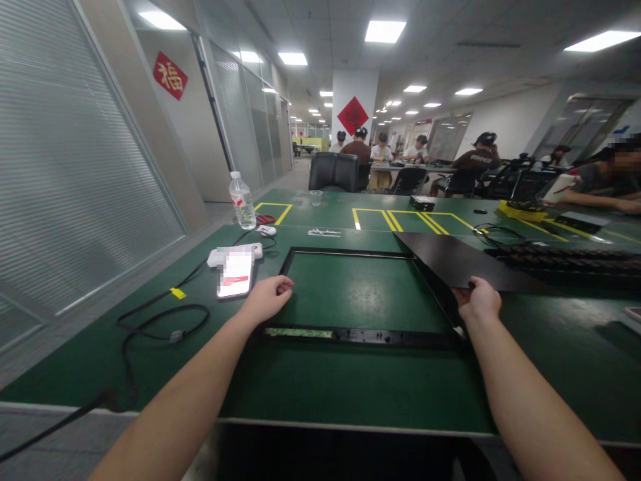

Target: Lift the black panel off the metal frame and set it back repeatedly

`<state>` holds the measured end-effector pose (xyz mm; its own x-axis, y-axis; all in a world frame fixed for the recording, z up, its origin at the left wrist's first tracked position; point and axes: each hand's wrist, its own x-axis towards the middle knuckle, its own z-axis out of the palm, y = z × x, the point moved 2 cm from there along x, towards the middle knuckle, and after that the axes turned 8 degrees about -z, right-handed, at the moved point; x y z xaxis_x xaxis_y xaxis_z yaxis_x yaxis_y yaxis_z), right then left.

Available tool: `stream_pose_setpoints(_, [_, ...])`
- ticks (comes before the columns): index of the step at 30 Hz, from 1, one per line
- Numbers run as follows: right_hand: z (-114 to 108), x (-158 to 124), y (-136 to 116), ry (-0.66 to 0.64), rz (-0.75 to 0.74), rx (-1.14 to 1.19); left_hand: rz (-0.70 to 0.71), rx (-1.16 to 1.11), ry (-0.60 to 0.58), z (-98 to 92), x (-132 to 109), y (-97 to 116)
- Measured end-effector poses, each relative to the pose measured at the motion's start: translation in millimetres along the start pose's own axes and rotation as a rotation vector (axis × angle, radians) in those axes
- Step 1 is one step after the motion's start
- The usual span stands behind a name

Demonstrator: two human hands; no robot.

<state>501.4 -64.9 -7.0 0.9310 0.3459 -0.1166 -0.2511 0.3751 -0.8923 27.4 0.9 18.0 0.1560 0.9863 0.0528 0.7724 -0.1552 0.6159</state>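
Note:
A black rectangular bezel frame (395, 337) lies flat on the green table, with a green circuit board strip (299, 333) set in its near side. My left hand (269, 298) is closed over the frame's left side, its fingers curled inward; their exact hold is partly hidden. At the frame's right side, my right hand (481, 302) grips the near edge of a thin black panel (445, 257). The panel is raised and tilted, reaching over the frame's right side and out to the right.
Left of the frame are a lit phone (235, 272), a white power strip (216, 257) and a looping black cable (165, 310). Farther back stand a water bottle (242, 202), red-handled scissors (265, 218) and a plastic cup (316, 198). Several people sit beyond the table.

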Motion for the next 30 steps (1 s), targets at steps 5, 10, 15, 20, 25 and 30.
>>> stream_pose_setpoints(5, [-0.2, -0.4, -0.1, -0.009, -0.007, 0.018, 0.004, 0.0, 0.002, 1.1, -0.4, -0.8])
stream_pose_setpoints(10, [-1.1, -0.6, -0.5, -0.005, 0.002, 0.004, 0.002, -0.011, -0.003, -0.1, -0.9, -0.4])
stream_pose_setpoints(15, [-0.1, -2.9, -2.6, -0.004, 0.025, 0.014, -0.006, -0.011, -0.004, -2.0, -2.6, 3.0])
stream_pose_setpoints(20, [-0.3, -3.1, -2.0, 0.001, 0.025, 0.01, -0.004, -0.009, 0.003, -1.2, -2.5, 2.6])
stream_pose_setpoints(25, [-0.4, -1.4, -1.1, 0.002, 0.035, 0.012, 0.01, -0.002, -0.001, 0.3, -0.5, -1.1])
stream_pose_setpoints(30, [0.4, -0.2, -0.8, -0.011, 0.032, 0.034, 0.01, 0.002, 0.001, 0.3, -0.6, 0.2])
